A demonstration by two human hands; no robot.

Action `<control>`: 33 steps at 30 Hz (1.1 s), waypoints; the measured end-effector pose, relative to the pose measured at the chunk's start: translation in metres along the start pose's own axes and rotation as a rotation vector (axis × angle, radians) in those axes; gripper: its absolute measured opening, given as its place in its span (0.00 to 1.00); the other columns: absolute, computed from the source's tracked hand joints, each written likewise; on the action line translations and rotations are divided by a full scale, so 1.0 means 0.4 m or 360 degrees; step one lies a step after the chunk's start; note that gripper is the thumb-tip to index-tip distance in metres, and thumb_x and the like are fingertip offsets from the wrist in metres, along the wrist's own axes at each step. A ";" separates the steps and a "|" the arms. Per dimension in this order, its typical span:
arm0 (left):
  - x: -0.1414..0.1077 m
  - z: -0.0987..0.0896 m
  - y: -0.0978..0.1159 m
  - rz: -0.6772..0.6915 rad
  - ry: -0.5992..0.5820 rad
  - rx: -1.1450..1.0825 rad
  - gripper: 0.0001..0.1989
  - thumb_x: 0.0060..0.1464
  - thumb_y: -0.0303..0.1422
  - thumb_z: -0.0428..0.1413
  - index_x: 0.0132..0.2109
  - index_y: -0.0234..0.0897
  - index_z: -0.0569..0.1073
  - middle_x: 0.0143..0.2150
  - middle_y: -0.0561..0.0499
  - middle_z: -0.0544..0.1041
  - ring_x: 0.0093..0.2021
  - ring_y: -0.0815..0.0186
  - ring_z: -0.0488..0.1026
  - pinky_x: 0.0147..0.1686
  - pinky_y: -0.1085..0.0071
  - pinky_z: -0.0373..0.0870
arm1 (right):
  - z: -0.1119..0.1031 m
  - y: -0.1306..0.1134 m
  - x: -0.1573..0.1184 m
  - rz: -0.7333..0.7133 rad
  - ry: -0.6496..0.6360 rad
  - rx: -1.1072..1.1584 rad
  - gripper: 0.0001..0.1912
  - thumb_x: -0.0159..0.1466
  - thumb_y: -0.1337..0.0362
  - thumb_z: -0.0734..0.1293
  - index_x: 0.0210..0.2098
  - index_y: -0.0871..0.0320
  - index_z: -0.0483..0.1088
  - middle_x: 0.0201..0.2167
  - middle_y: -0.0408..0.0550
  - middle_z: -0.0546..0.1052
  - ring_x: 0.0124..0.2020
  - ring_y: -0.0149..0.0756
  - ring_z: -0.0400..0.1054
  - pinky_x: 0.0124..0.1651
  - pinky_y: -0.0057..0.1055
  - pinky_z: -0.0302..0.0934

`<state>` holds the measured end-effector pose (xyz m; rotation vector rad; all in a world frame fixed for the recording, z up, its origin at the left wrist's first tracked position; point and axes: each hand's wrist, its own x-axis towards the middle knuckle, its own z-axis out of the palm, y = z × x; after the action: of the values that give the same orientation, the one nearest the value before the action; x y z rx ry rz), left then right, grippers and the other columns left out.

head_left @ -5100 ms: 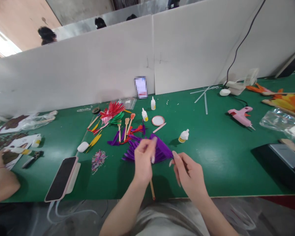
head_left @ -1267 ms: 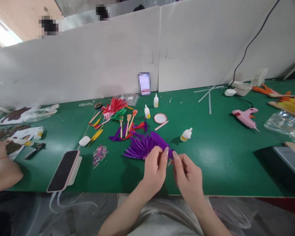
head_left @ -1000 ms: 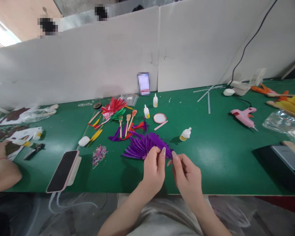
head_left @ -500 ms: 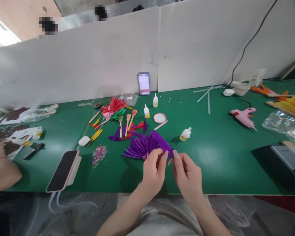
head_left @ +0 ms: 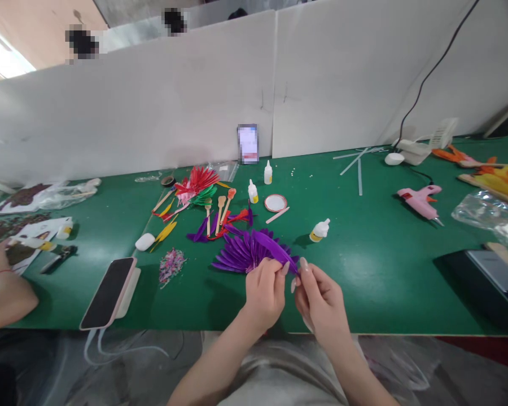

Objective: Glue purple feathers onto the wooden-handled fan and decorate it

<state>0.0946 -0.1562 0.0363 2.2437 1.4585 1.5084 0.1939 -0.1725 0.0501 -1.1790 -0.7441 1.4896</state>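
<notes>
Head cam: L hand [head_left: 263, 290] & R hand [head_left: 320, 296], fingers pinched shut on purple feather fan [head_left: 248, 252].

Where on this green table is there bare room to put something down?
The widest free patch of the green table lies between the tipped glue bottle, the pink glue gun and the near edge. A smaller one sits left of the phone. It is crowded around the purple feather fan and the coloured feathers.

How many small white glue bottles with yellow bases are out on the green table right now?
3. One glue bottle stands near the white divider, a second bottle stands left of the round lid, and a tipped bottle lies right of the purple feather fan. More may be hidden in the far-left clutter.
</notes>
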 end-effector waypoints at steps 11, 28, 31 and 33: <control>-0.015 0.009 -0.015 0.0206 0.0272 0.0292 0.04 0.55 0.22 0.48 0.37 0.34 0.65 0.27 0.50 0.70 0.30 0.70 0.68 0.32 0.75 0.65 | 0.018 -0.008 -0.006 0.0231 -0.0155 0.0339 0.22 0.53 0.47 0.66 0.17 0.58 0.61 0.03 0.30 0.51 0.06 0.17 0.39 0.10 0.18 0.38; 0.007 -0.046 -0.010 -0.0510 -0.0090 -0.0277 0.08 0.58 0.28 0.45 0.37 0.36 0.69 0.28 0.51 0.71 0.26 0.73 0.67 0.26 0.77 0.64 | -0.013 -0.020 0.002 -0.0068 0.0127 -0.0126 0.21 0.57 0.47 0.62 0.21 0.58 0.60 0.06 0.32 0.53 0.06 0.19 0.43 0.07 0.16 0.38; 0.000 -0.033 0.022 -0.0603 -0.0255 -0.0428 0.08 0.58 0.29 0.45 0.38 0.36 0.69 0.23 0.55 0.67 0.21 0.74 0.64 0.23 0.78 0.62 | -0.013 -0.016 0.000 -0.0136 0.0127 -0.0244 0.20 0.58 0.48 0.62 0.22 0.57 0.61 0.06 0.32 0.53 0.06 0.19 0.44 0.08 0.17 0.40; -0.003 -0.026 0.030 -0.0687 -0.0275 -0.0525 0.09 0.59 0.29 0.44 0.37 0.36 0.68 0.21 0.56 0.64 0.19 0.75 0.61 0.21 0.79 0.60 | -0.014 -0.015 -0.001 -0.0165 0.0129 -0.0283 0.19 0.59 0.49 0.62 0.22 0.57 0.61 0.07 0.32 0.53 0.07 0.20 0.45 0.08 0.17 0.40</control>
<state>0.0948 -0.1681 0.0470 1.6898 1.4032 1.2725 0.2011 -0.1721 0.0539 -1.3061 -0.8829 1.3031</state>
